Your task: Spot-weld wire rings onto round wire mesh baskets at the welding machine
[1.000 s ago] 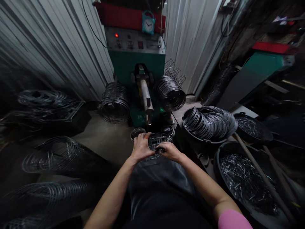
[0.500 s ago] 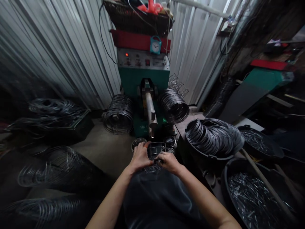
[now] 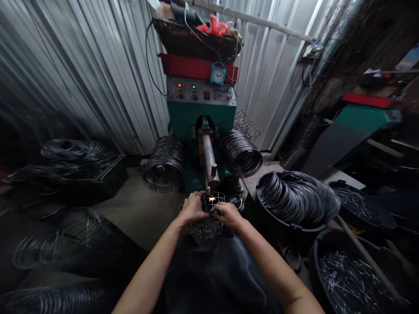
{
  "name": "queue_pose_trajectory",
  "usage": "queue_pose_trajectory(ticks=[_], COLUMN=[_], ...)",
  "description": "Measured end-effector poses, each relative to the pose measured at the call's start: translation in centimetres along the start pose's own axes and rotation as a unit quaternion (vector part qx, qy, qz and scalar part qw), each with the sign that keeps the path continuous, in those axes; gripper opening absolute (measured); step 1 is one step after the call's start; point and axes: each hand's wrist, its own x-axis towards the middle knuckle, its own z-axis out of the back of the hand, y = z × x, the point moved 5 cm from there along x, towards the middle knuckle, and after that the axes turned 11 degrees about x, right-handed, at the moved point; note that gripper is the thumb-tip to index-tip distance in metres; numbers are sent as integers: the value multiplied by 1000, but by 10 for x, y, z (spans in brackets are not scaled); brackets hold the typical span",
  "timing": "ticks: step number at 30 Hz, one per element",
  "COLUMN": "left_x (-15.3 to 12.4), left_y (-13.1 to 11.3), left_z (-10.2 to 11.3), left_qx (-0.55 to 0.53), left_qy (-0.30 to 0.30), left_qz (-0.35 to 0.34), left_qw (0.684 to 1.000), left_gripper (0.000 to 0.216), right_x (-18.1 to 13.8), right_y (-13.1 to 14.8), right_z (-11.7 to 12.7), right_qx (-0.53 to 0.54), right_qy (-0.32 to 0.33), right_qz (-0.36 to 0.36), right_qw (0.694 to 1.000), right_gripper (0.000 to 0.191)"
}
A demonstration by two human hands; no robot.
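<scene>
Sparks (image 3: 212,199) glow orange where the tip of the machine's arm (image 3: 208,152) meets a wire frame (image 3: 206,229), so one joint looks to be under heat right now. The frame sits just above the person's lap, directly under that tip, between both hands. Left hand (image 3: 193,208) is half closed round the frame's left side, fingers over the far edge and thumb turned in toward the middle. Right hand (image 3: 229,214) is bent more tightly, thumb and fingers drawn together on the frame's right part; whether a loose piece is pinched there too, I cannot tell.

As for progress, the frame already has a grid of crossing wires and a rounded outline, so much of its form seems made. How many joints are finished and how many remain is too small and dark to count.

On the machine (image 3: 183,109), a red light (image 3: 180,85) and a green light (image 3: 194,87) are lit. Wire coils stand on either side of it, one left (image 3: 163,163), one right (image 3: 242,152). Farther right, rings (image 3: 297,198) fill a tub (image 3: 291,226); short rods (image 3: 350,279) lie in another at the near right.
</scene>
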Motion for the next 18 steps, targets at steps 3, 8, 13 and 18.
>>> queue_pose_trajectory(ticks=[3, 8, 13, 18], left_x=[-1, 6, 20, 22], left_y=[-1, 2, 11, 11], left_z=[-1, -3, -7, -4], left_qx=[3, 18, 15, 23], left_qy=[-7, -31, -25, -33], left_qz=[7, 41, 63, 52], left_qw=[1000, 999, 998, 998], left_gripper=[75, 80, 82, 87], right_x=[-3, 3, 12, -32], right_y=[-2, -7, -10, -34], right_z=[-2, 0, 3, -2], right_qx=[-7, -34, 17, 289], right_qy=[-12, -15, -54, -253], right_qz=[-4, -25, -43, -130], right_qw=[1000, 999, 997, 914], right_gripper=[14, 17, 21, 27])
